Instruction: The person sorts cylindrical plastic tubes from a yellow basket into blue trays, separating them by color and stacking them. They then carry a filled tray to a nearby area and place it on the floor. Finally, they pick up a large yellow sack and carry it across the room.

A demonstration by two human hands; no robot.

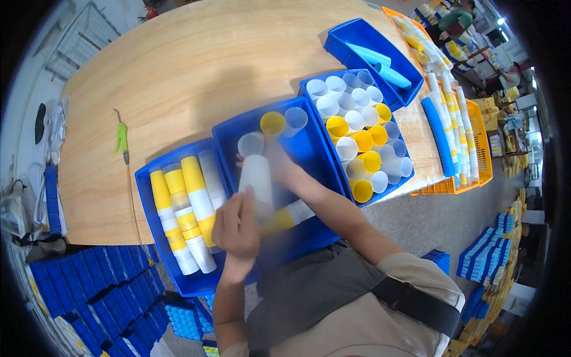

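Observation:
My left hand (237, 229) grips the near end of a stack of translucent white cups (257, 178) held lengthwise over the middle blue bin (315, 152). My right hand (279, 166) holds the far end of that stack, blurred by motion. A yellow and white cup stack (284, 217) lies in the bin under my right forearm. A loose yellow cup (272, 122) and clear cups (295, 117) sit at the bin's far end.
The left blue bin (148, 229) holds lying stacks of yellow and white cups (190, 208). The right blue bin (380, 190) is full of upright cups. A far bin (345, 35) holds blue tubes. An orange crate (479, 143) holds long cup stacks. A green tool (122, 138) lies on the wooden table (190, 65).

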